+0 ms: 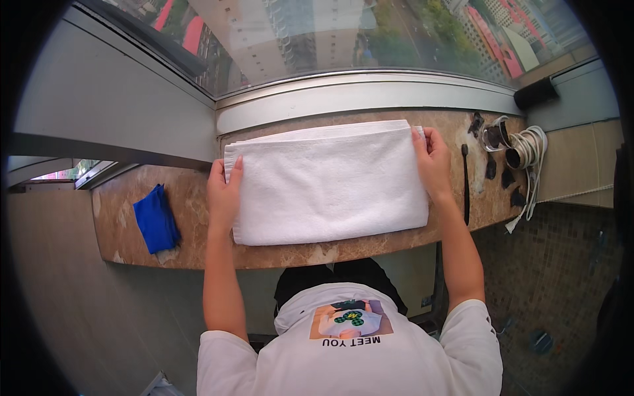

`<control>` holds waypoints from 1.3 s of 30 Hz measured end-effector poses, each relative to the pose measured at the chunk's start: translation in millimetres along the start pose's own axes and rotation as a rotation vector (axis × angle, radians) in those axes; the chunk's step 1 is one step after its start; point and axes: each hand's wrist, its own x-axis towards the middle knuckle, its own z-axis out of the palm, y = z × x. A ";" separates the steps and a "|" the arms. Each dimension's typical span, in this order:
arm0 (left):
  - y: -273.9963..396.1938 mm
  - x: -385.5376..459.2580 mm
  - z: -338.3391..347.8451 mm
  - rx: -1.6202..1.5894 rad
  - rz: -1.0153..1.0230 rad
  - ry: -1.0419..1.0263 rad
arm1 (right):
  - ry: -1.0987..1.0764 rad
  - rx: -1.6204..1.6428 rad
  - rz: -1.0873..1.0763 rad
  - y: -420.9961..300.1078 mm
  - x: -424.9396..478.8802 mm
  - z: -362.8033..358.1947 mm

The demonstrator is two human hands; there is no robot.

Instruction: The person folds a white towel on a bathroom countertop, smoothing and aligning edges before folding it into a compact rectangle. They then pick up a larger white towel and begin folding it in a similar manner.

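Note:
A white towel [329,190], folded into a wide rectangle, lies on the brown marble-look windowsill [322,255] in front of me. My left hand [225,188] grips its upper left corner, thumb on top and fingers behind the edge. At the opposite upper corner, my right hand [433,161] pinches the layers between thumb and fingers. The towel's far edge shows several layers, slightly offset from each other. Its near edge runs close to the sill's front edge.
A folded blue cloth [156,220] sits on the sill at left. To the right lie a black toothbrush [465,183], a clear glass cup [493,136], a coiled white cord [532,148] with a plug, and several dark scraps [507,178]. A window frame [366,101] borders the far side.

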 end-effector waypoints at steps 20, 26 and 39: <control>54.9 -98.8 -79.0 -0.314 -0.133 -0.402 | -0.538 0.300 0.082 -75.6 -44.4 -92.8; 31.6 -27.0 -41.4 -0.604 -0.120 -0.185 | -0.441 0.382 0.324 -68.9 13.5 -39.6; -9.9 -36.3 -12.8 -0.095 -0.090 -0.014 | -0.082 -0.120 -0.035 -14.5 -0.5 5.4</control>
